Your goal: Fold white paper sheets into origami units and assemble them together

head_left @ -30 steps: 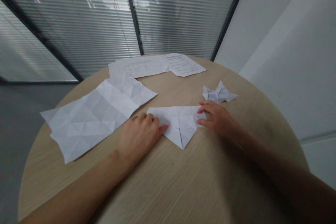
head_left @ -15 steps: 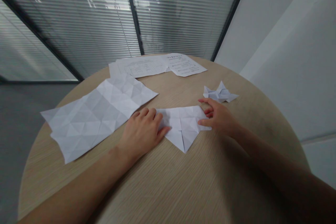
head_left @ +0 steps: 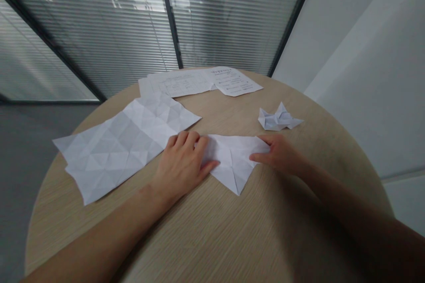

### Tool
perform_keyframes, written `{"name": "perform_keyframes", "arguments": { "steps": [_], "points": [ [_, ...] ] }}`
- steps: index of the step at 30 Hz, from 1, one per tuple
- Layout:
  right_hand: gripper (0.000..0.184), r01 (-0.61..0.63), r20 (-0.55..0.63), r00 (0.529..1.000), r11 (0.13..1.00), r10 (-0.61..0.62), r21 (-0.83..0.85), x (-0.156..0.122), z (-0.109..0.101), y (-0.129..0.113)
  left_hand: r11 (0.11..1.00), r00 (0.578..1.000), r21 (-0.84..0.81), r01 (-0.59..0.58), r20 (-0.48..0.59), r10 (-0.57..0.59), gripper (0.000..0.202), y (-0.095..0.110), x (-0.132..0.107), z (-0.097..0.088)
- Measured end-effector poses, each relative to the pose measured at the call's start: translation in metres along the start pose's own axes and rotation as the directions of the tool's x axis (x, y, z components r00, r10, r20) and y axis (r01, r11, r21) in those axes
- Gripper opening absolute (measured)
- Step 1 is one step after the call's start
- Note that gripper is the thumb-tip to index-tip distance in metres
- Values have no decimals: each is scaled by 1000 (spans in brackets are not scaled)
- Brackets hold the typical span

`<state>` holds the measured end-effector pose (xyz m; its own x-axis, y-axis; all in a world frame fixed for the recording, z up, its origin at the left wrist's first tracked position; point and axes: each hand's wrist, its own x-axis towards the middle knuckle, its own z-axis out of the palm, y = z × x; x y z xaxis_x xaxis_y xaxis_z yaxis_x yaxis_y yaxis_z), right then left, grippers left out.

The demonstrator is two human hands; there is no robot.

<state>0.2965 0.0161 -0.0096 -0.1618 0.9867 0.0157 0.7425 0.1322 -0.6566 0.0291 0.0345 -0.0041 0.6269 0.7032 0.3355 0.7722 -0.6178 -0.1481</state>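
Note:
A folded sheet of white paper (head_left: 232,159) lies on the table in front of me, its pointed end toward me. My left hand (head_left: 182,161) grips its left side, thumb on top and fingers curled at the edge. My right hand (head_left: 277,152) pinches the right edge, with the thumb on the upper face and the fingers at the far corner, partly hidden. Beyond my right hand sits a small folded paper figure (head_left: 278,118) with pointed tips, touched by neither hand.
A large creased sheet of paper (head_left: 122,148) lies to the left, near my left hand. Printed papers (head_left: 199,82) rest at the far edge of the round wooden table (head_left: 186,239). Behind stand windows with blinds (head_left: 133,31), and a white wall (head_left: 372,66) is at the right.
My right hand has closed from spread fingers to a pinch on the folded paper's right edge. The paper has shifted slightly right. My left hand stays on it.

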Motion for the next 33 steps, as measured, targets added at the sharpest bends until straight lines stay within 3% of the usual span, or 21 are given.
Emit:
{"name": "perform_keyframes", "arguments": {
  "steps": [2,5,8,11,13,17,21,25,30,33],
  "points": [
    [15,183,-173,965,979,-196,-91,-2,-1,-2,1000,990,4,28,-142,-27,55,0,-1,-2],
    [20,450,-352,784,858,-512,-246,-10,-3,-7,1000,948,-4,9,-317,-10,43,-4,-4,-7],
    [25,534,-423,627,756,-654,-379,-21,-5,-10,990,890,-44,-134,-444,101,17,-9,-10,-13],
    [22,563,-406,545,679,-733,-470,-26,-7,-7,976,841,-37,-214,-515,165,24,-11,-13,-17],
    [20,591,-312,561,635,-767,-497,-24,-7,-3,975,870,5,-224,-450,202,27,-11,-12,-17],
    [18,617,-64,677,612,-734,-495,-15,-2,4,963,952,19,-267,-149,267,25,-11,-4,-10],
    [20,634,102,740,638,-665,-438,-14,3,3,967,967,-39,-252,31,253,18,-11,0,-5],
    [6,601,168,788,681,-592,-418,-18,4,-2,960,962,-137,-244,94,257,16,-11,0,-7],
    [31,466,117,875,752,-469,-466,-17,6,-4,950,982,-277,-144,81,172,25,-13,-1,-6],
    [31,347,78,928,770,-364,-535,-14,8,-5,945,995,-322,-52,63,76,31,-14,-2,0]
  ]
}}
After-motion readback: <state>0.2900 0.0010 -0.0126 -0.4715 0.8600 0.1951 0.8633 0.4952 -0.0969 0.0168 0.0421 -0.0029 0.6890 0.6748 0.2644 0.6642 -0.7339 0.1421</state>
